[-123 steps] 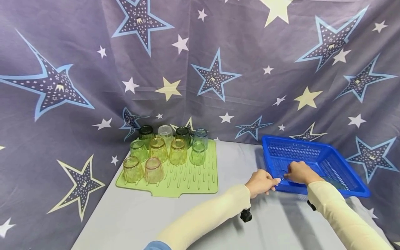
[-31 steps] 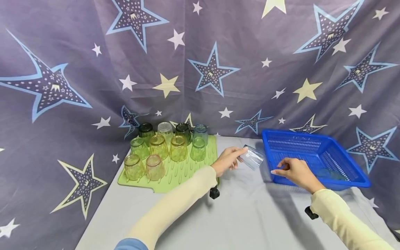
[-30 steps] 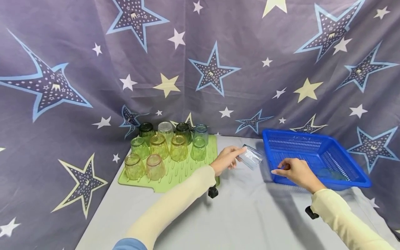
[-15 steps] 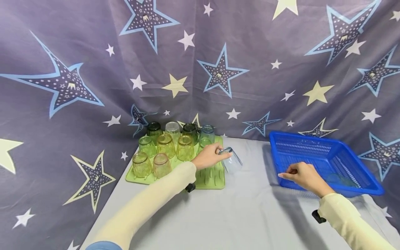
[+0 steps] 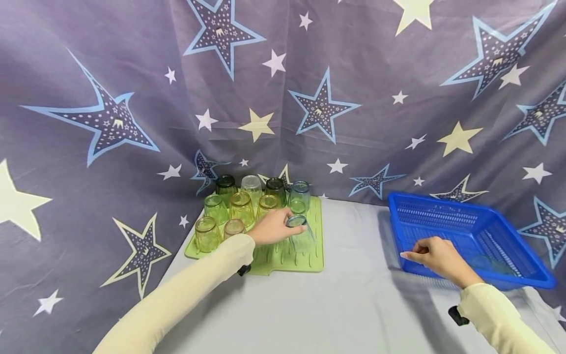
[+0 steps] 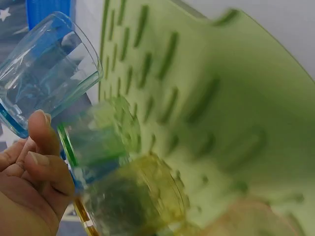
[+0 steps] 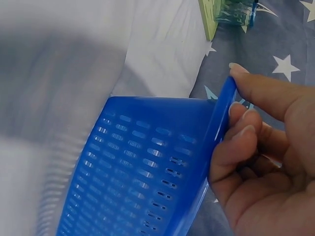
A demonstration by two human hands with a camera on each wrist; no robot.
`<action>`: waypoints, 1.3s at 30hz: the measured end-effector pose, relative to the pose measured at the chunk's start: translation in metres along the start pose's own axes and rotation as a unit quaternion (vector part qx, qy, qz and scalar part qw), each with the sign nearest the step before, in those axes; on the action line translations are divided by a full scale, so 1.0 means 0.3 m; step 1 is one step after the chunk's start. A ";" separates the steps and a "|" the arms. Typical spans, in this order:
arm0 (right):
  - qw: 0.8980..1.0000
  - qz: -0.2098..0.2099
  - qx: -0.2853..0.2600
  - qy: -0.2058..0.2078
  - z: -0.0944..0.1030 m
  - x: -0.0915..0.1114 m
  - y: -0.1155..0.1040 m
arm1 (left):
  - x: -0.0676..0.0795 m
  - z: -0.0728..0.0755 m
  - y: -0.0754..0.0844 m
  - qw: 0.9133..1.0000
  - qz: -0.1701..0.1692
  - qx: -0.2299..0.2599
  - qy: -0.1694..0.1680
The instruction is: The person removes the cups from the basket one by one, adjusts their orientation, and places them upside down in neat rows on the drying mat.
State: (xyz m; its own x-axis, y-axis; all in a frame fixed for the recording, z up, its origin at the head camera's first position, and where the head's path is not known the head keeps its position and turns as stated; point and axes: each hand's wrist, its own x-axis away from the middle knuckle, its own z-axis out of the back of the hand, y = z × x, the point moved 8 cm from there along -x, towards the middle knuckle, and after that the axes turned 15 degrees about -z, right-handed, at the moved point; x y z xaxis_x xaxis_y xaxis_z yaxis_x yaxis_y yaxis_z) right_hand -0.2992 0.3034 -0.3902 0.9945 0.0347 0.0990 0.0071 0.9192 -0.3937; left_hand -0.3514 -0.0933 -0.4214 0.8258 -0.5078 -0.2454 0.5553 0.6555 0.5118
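My left hand pinches a light blue glass by its base. The glass tilts with its mouth down, over the right part of the green drying mat. In the left wrist view the same glass is apart from a small green glass and a yellow glass. My right hand, fingers loosely curled, is at the near left corner of the blue basket. In the right wrist view its fingertips lie close to the rim; whether they touch it is unclear.
Several upside-down glasses stand in rows on the mat's back and left, among them a dark glass, a clear glass and a blue glass. See-through glassware lies in the basket. A star-patterned curtain hangs behind the table.
My left hand has carried the blue glass leftward from beside the basket to over the mat, turning it mouth down. My right hand has stayed by the basket's corner over the last second.
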 end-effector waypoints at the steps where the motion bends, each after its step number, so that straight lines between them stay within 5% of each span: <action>1: 1.000 0.000 -0.001 0.001 -0.001 0.001 0.003 | 0.010 0.005 -0.008 1.000 0.000 -0.003 -0.001; 9: 1.000 0.002 -0.004 0.008 -0.003 0.006 0.014 | 0.083 0.056 -0.029 0.998 -0.016 -0.058 0.000; 19: 1.000 0.005 -0.002 0.011 0.001 0.010 0.007 | 0.117 0.092 -0.071 0.987 -0.030 -0.155 -0.007; 39: 1.000 0.006 0.001 0.017 0.001 0.006 0.006 | 0.165 0.127 -0.142 0.975 -0.026 -0.222 -0.007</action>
State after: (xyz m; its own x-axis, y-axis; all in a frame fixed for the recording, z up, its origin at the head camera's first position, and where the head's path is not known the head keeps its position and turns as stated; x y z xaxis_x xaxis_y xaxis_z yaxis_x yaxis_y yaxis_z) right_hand -0.2974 0.3052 -0.3905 0.9975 0.0323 0.0625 -0.0052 0.9198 -0.3924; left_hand -0.3379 -0.1676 -0.4238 0.7957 -0.5520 -0.2494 0.5867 0.8047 0.0908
